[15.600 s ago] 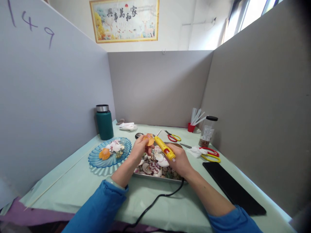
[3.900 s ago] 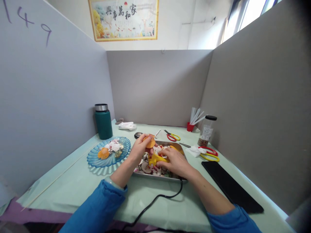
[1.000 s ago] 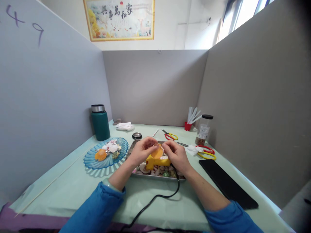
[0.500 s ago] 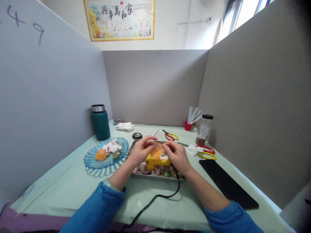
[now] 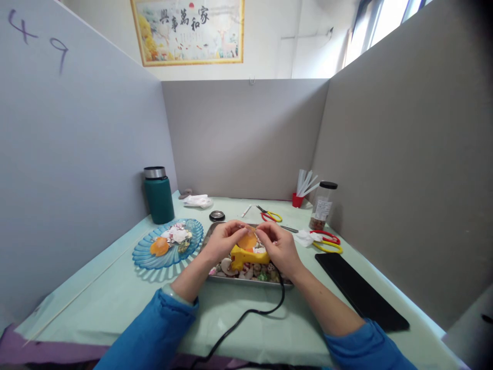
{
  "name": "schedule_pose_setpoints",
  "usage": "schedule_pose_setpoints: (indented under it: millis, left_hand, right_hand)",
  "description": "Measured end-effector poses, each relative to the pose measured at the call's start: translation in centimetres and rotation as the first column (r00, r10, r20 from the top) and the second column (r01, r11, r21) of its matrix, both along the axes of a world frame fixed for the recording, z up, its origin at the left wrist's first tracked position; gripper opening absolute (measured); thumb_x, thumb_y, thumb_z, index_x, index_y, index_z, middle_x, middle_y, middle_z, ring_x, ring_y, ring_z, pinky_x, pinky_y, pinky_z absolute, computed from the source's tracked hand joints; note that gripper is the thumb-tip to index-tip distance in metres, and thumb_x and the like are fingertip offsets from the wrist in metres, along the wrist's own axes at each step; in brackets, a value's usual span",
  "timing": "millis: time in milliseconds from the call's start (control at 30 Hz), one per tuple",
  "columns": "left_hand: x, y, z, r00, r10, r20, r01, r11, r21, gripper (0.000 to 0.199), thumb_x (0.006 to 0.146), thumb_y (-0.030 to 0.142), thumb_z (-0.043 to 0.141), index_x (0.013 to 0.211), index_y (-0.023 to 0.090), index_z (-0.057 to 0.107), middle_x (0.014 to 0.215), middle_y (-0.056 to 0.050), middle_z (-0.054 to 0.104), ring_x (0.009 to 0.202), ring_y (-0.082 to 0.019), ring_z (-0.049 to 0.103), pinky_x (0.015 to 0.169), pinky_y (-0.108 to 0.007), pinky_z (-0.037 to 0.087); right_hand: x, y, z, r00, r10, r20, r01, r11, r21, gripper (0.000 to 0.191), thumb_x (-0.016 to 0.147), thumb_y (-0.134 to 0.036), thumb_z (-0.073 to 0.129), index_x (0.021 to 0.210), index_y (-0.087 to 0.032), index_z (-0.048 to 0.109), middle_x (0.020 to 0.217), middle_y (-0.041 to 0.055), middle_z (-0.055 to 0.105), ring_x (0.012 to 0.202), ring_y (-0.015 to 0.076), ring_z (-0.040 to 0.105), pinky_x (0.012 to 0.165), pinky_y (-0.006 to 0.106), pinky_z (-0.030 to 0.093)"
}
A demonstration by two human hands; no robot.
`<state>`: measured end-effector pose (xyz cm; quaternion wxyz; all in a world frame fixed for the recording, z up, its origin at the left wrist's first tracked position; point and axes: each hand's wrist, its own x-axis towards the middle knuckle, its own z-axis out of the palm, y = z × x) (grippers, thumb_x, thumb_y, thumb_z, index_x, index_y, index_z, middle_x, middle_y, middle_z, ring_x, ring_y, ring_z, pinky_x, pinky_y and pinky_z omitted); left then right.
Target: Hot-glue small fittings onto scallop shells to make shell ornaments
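Note:
Over a metal tray [image 5: 246,280] of shells and stones, both hands meet at an orange disc [image 5: 247,240]. My left hand [image 5: 226,240] is closed, its thumb and fingertips at the disc's upper left. My right hand [image 5: 278,245] is pinched at the disc's upper right edge. What lies between the fingertips is too small to tell. Just below the disc, a yellow tool [image 5: 250,258] with a black cord [image 5: 250,311] rests across the tray, its right end beside my right hand.
Left are a blue scalloped plate [image 5: 141,254] with orange and white pieces and a green bottle [image 5: 159,200]. Scissors [image 5: 270,215], a jar [image 5: 322,206], a red cup of white sticks [image 5: 297,200], red-yellow scissors [image 5: 328,247] and a black slab [image 5: 360,290] lie behind and right.
The fingers of my left hand have come down and closed in towards my right hand. Their fingertips are now nearer each other above the disc.

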<state>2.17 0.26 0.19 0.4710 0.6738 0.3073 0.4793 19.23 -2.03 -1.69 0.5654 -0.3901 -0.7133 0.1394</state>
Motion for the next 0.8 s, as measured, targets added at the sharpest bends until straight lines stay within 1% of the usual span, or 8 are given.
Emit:
schedule_pose_setpoints:
  millis: [100,267,367,467,633,800]
  left_hand:
    - [-0.03,0.15,-0.20,1.000,-0.005,-0.024,0.005,1.000,0.028,0.027,0.075,0.039,0.065,0.087,0.015,0.068,0.082,-0.006,0.071,0.076,-0.018,0.064,0.071,-0.027,0.049]
    - [-0.13,0.15,-0.39,0.997,0.001,-0.074,0.006,0.995,0.097,0.026,0.079,0.038,0.062,0.087,0.015,0.068,0.084,-0.005,0.070,0.076,-0.017,0.063,0.070,-0.026,0.048]
    - [-0.18,0.09,-0.45,0.994,0.007,-0.107,0.006,0.993,0.122,0.026,0.080,0.038,0.061,0.088,0.015,0.067,0.083,-0.006,0.070,0.076,-0.017,0.062,0.070,-0.025,0.048]
    - [-0.25,0.18,-0.63,0.991,0.027,-0.129,-0.009,0.990,0.143,0.027,0.080,0.040,0.060,0.088,0.015,0.068,0.083,-0.006,0.069,0.075,-0.017,0.062,0.069,-0.026,0.049]
    - [-0.36,0.38,-0.79,0.986,0.058,-0.154,-0.030,0.984,0.177,0.027,0.078,0.040,0.062,0.086,0.015,0.069,0.078,-0.005,0.069,0.071,-0.016,0.060,0.064,-0.024,0.048]
    - [-0.34,0.26,-0.49,0.982,0.073,-0.176,-0.039,0.982,0.186,0.025,0.078,0.038,0.061,0.085,0.016,0.070,0.077,-0.004,0.069,0.070,-0.016,0.060,0.062,-0.023,0.047]
  right_hand:
    - [-0.06,-0.06,0.13,0.999,-0.036,0.023,0.034,0.997,0.073,0.019,0.086,-0.035,0.057,0.096,-0.019,0.058,0.076,0.0012,0.059,0.062,0.0128,0.053,0.059,0.025,0.044]
    - [0.02,-0.19,0.28,0.987,-0.098,0.131,0.066,0.970,0.232,0.011,0.088,-0.027,0.053,0.089,-0.020,0.061,0.087,0.0057,0.060,0.072,0.0154,0.055,0.067,0.028,0.047]
    - [0.02,-0.30,0.27,0.972,-0.146,0.183,0.088,0.952,0.293,0.011,0.088,-0.024,0.052,0.092,-0.021,0.061,0.091,0.0071,0.059,0.081,0.0179,0.056,0.075,0.031,0.048]
    - [-0.01,-0.41,0.23,0.959,-0.176,0.222,0.094,0.937,0.338,0.011,0.088,-0.021,0.052,0.093,-0.021,0.061,0.090,0.0071,0.059,0.084,0.0187,0.056,0.078,0.032,0.047]
    - [-0.01,-0.41,0.07,0.932,-0.231,0.280,0.104,0.909,0.405,0.012,0.087,-0.018,0.050,0.093,-0.020,0.061,0.091,0.0075,0.059,0.085,0.0191,0.057,0.076,0.031,0.048]
    - [-0.07,-0.38,0.03,0.909,-0.266,0.321,0.119,0.903,0.412,0.015,0.088,-0.019,0.049,0.094,-0.020,0.062,0.090,0.0075,0.059,0.085,0.0191,0.056,0.075,0.031,0.047]
